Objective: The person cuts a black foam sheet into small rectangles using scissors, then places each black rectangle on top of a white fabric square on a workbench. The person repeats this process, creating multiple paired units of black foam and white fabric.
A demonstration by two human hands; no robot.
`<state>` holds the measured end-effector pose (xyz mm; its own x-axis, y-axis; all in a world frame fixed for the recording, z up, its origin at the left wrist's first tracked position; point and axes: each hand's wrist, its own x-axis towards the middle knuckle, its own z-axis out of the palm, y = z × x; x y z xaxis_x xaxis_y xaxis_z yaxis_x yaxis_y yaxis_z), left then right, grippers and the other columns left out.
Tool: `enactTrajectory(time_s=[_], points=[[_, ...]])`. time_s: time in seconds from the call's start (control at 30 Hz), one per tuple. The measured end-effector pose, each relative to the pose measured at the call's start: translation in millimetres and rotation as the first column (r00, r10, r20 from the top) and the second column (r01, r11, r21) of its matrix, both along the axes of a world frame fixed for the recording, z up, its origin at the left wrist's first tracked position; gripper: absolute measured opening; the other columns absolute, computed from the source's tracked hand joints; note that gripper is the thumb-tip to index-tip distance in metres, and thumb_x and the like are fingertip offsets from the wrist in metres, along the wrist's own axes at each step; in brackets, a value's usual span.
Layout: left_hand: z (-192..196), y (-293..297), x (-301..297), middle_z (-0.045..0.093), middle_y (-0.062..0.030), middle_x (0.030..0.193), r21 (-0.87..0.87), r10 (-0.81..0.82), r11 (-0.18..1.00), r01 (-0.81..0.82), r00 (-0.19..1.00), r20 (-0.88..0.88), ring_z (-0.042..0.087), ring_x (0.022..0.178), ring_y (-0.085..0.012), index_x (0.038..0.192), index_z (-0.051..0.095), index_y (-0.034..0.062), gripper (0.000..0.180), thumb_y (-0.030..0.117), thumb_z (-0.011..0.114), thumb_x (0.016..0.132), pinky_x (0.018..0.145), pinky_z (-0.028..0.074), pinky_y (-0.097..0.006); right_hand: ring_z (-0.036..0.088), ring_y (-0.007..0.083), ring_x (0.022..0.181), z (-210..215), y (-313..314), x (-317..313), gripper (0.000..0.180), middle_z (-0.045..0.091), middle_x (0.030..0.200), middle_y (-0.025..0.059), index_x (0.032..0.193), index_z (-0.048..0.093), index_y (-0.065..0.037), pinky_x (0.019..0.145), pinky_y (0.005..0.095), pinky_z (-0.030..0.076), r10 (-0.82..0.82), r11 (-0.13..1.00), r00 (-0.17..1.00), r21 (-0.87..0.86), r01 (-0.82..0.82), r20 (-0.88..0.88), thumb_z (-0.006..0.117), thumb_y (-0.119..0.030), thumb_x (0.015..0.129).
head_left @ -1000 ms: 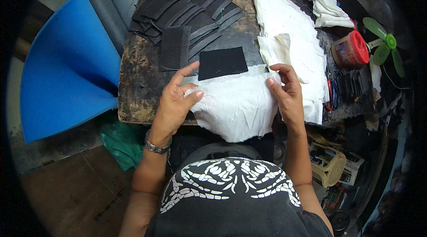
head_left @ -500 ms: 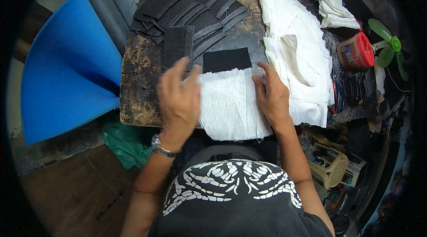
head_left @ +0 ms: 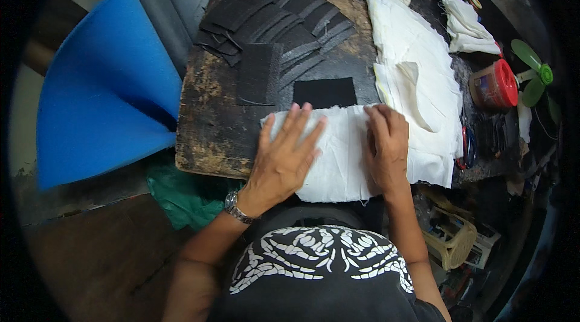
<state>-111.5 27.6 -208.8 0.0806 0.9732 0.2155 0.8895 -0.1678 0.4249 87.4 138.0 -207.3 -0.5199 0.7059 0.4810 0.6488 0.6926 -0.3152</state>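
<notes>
Hands flat, fingers spread, on white cloth (head_left: 338, 153): left hand (head_left: 284, 159) beside right hand (head_left: 386, 147); cloth seemingly runs left-right.

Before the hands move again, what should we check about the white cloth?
1. Left hand flat on the white cloth: ok.
2. Right hand flat on the cloth: ok.
3. Cloth lies smooth between the hands: ok.
4. Cloth fully on the table: not ok, its near edge hangs over.
5. Black piece clear of the cloth: cannot tell, their edges meet.
6. Red-lidded jar away from the hands: ok.
</notes>
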Motion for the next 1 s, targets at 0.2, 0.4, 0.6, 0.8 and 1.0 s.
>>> enactTrajectory(time_s=[0.2, 0.4, 0.6, 0.8, 1.0], points=[[-12, 38, -60, 0.056, -0.0185, 0.116, 0.179, 0.547, 0.825, -0.536, 0.837, -0.017, 0.053, 0.109, -0.0359, 0.128, 0.054, -0.0020, 0.049, 0.023, 0.067, 0.088, 0.094, 0.041, -0.046, 0.055, 0.0359, 0.101, -6, -6, 4, 0.039, 0.058, 0.113, 0.0160, 0.116, 0.061, -0.002, 0.089, 0.0427, 0.044, 0.046, 0.992, 0.999, -0.121, -0.045, 0.004, 0.063, 0.006, 0.078], [-14, 41, -79, 0.060, -0.0151, 0.095, 0.034, 0.563, 0.802, -0.596, 0.774, 0.291, 0.058, 0.082, -0.0255, 0.108, 0.060, -0.0007, 0.040, 0.016, 0.079, 0.077, 0.076, 0.049, -0.036, 0.059, 0.0349, 0.104, 6, 0, 11, 0.036, 0.059, 0.112, 0.0190, 0.114, 0.061, 0.001, 0.092, 0.0399, 0.047, 0.008, 0.994, 0.980, -0.103, -0.029, -0.199, 0.061, 0.011, 0.079], [-19, 45, -74, 0.059, -0.0178, 0.098, 0.023, 0.639, 0.760, -0.650, 0.752, 0.161, 0.059, 0.091, -0.0337, 0.102, 0.059, -0.0006, 0.036, 0.020, 0.077, 0.079, 0.082, 0.047, -0.043, 0.061, 0.0305, 0.104, 22, -5, -18, 0.039, 0.061, 0.113, 0.0154, 0.116, 0.063, -0.001, 0.090, 0.0357, 0.049, 0.195, 0.965, 0.956, -0.130, -0.227, -0.220, 0.059, 0.015, 0.081], [-6, 56, -72, 0.061, -0.0087, 0.082, 0.038, 0.613, 0.761, -0.648, 0.736, 0.286, 0.059, 0.073, -0.0186, 0.097, 0.060, -0.0029, 0.031, 0.018, 0.077, 0.082, 0.066, 0.048, -0.030, 0.060, 0.0320, 0.105, 22, -12, -58, 0.050, 0.058, 0.120, 0.0169, 0.126, 0.059, -0.003, 0.086, 0.0389, 0.051, 0.377, 0.905, 0.894, -0.110, -0.412, -0.243, 0.065, 0.011, 0.079], [52, 50, -34, 0.066, -0.0114, 0.091, 0.109, -0.046, 0.939, -0.327, 0.197, 0.979, 0.063, 0.081, -0.0113, 0.106, 0.054, -0.0044, 0.024, 0.009, 0.069, 0.091, 0.072, 0.051, -0.023, 0.062, 0.0285, 0.101, 47, 8, -72, 0.058, 0.060, 0.119, 0.0139, 0.130, 0.061, -0.008, 0.083, 0.0334, 0.053, 0.439, 0.887, 0.895, 0.203, -0.416, -0.083, 0.072, 0.005, 0.074]])
